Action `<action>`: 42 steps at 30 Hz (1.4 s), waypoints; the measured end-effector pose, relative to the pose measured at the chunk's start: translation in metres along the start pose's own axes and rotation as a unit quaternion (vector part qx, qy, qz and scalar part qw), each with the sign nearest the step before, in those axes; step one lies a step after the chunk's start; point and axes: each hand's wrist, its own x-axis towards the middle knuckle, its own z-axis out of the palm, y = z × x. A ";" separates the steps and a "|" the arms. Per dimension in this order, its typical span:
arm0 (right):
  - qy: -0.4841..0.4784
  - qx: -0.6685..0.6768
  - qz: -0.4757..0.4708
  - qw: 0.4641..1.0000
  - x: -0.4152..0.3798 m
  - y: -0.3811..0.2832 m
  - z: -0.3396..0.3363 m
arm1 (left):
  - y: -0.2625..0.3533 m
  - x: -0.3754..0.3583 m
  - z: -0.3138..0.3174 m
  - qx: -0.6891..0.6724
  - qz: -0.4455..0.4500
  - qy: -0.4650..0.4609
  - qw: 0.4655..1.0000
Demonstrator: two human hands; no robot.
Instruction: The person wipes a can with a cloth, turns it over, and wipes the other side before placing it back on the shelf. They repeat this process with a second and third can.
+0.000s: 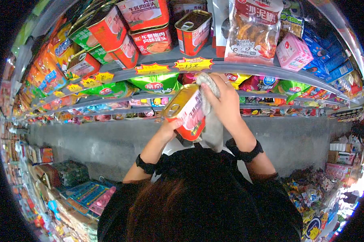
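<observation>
My left hand [169, 130] grips a red and white luncheon meat can [186, 117] from its lower left side. The can is tilted, its gold pull-ring lid facing up and left. My right hand [225, 101] is closed on a grey-white cloth [212, 135], pressed against the can's upper right edge. Part of the cloth hangs down behind the can. Above my hands, another luncheon meat can [194, 32] stands upright on the shelf, beside a stack of similar red cans [151, 40].
A yellow price tag [193, 64] is fixed to the shelf edge [125, 74] just above my hands. Right of the cans are a snack pouch [252, 32] and a pink box [294, 52]. Green snack bags [155, 84] fill the shelf below. Goods lie on the floor at both sides.
</observation>
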 end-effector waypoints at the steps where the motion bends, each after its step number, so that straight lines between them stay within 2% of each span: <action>1: -0.015 0.039 0.060 0.997 0.002 0.003 0.000 | 0.000 -0.002 0.003 0.042 0.018 0.022 0.999; 5: 0.031 0.058 0.058 0.996 -0.007 -0.006 -0.002 | 0.003 0.000 0.020 -0.006 0.040 0.039 0.998; 7: 0.069 0.049 -0.019 0.996 -0.013 -0.019 -0.008 | 0.004 0.007 0.020 -0.026 0.060 0.022 0.998; 8: 0.070 0.048 -0.019 0.996 -0.019 -0.027 -0.008 | 0.005 0.011 0.020 -0.045 0.081 0.002 0.996; 10: 0.043 -0.023 -0.167 0.985 -0.034 -0.045 -0.006 | 0.010 0.009 0.027 0.041 0.016 0.135 0.990; 13: 0.058 -0.024 -0.176 0.982 -0.036 -0.046 -0.008 | 0.010 0.010 0.021 0.049 0.028 0.087 0.995; 15: 0.053 -0.002 -0.173 0.983 -0.038 -0.042 -0.006 | 0.008 0.009 0.026 -0.067 0.053 0.077 0.993; 17: 0.039 0.047 -0.179 0.982 -0.035 -0.041 -0.008 | 0.004 0.010 0.021 -0.062 0.034 0.080 0.994; 19: 0.034 0.056 -0.165 0.984 -0.032 -0.038 -0.014 | 0.002 0.011 0.018 -0.057 0.015 0.083 0.995; 20: 0.027 0.068 -0.149 0.986 -0.032 -0.036 -0.017 | 0.002 0.010 0.017 -0.047 0.039 0.045 0.997; 21: 0.040 0.067 -0.120 0.990 -0.030 -0.033 -0.020 | 0.003 0.008 0.016 -0.036 0.063 0.007 0.997; 24: 0.091 0.070 -0.062 0.991 -0.016 -0.013 -0.024 | 0.015 0.003 0.010 -0.026 0.033 -0.016 0.999; 25: 0.091 0.070 -0.062 0.991 -0.013 -0.006 -0.025 | 0.019 0.002 0.014 -0.043 0.059 -0.014 0.997; 27: 0.080 0.145 0.043 0.985 -0.007 0.002 -0.026 | 0.033 0.003 0.030 -0.073 0.057 -0.010 0.996; 28: 0.077 0.146 0.040 0.985 -0.007 -0.001 -0.026 | 0.036 0.002 0.035 -0.104 0.056 -0.004 0.993; 29: 0.102 0.131 0.017 0.986 -0.009 -0.007 -0.030 | 0.029 0.003 0.032 -0.077 0.060 0.059 0.993; 30: 0.126 0.115 -0.005 0.985 -0.012 -0.014 -0.034 | 0.027 0.005 0.036 -0.079 0.060 0.060 0.993; 32: 0.104 0.097 -0.087 0.986 -0.020 -0.030 -0.034 | 0.025 0.009 0.043 -0.050 0.062 0.119 0.990; 34: 0.021 0.044 -0.156 0.987 -0.024 -0.041 -0.037 | 0.023 0.009 0.039 -0.070 0.053 0.090 0.992; 36: 0.018 0.017 -0.164 0.986 -0.020 -0.040 -0.037 | 0.026 0.009 0.042 -0.066 0.036 0.078 0.994; 38: 0.055 0.061 -0.080 0.993 -0.011 -0.028 -0.032 | 0.030 0.007 0.039 -0.048 0.029 0.059 0.997; 39: 0.049 0.034 -0.041 0.997 -0.008 -0.017 -0.028 | 0.030 0.007 0.036 -0.115 0.013 0.038 0.993; 40: 0.054 0.033 -0.041 0.997 -0.010 -0.007 -0.023 | 0.033 0.007 0.036 -0.179 -0.004 0.016 0.984; 42: 0.102 0.070 0.041 0.991 -0.010 0.005 -0.015 | 0.035 0.009 0.045 -0.179 0.012 0.022 0.984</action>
